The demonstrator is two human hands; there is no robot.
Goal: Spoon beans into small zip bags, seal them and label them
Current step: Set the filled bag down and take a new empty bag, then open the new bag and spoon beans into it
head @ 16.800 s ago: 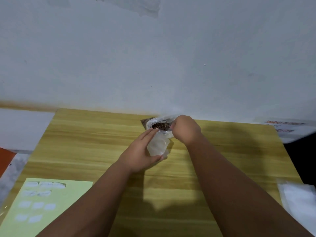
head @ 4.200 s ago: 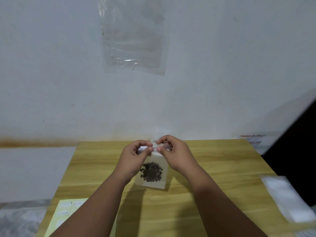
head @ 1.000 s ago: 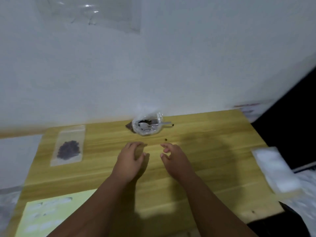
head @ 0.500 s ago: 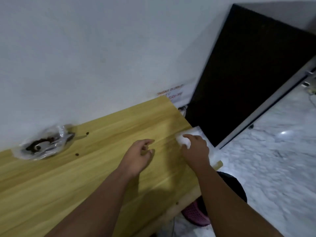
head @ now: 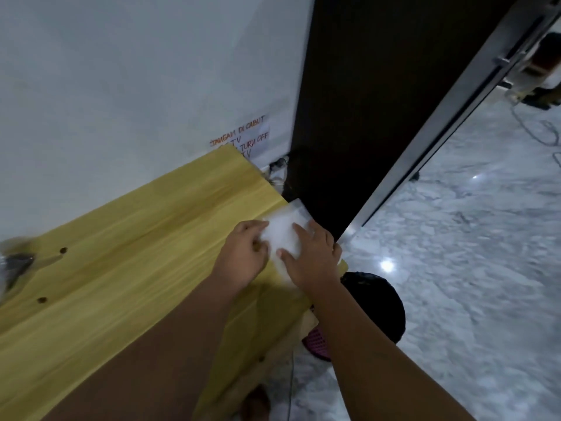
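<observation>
Between the fingers of both hands, at the wooden surface (head: 127, 262)'s far right corner, lies a stack of clear zip bags (head: 282, 235). Left hand (head: 243, 256) curls its fingers against the stack's near-left edge; whether it pinches a bag I cannot tell. Right hand (head: 312, 256) presses spread fingers flat on top. Two loose beans (head: 63, 250) lie well left of the fingers.

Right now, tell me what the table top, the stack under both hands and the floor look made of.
Table top: pale yellow wood or wood-look laminate, streaky grain, smooth.
Stack of bags: thin clear plastic, looking milky white; too blurred to be sure.
Floor: polished grey-white marble or marble-look tile, with veins and a bright light reflection.
</observation>
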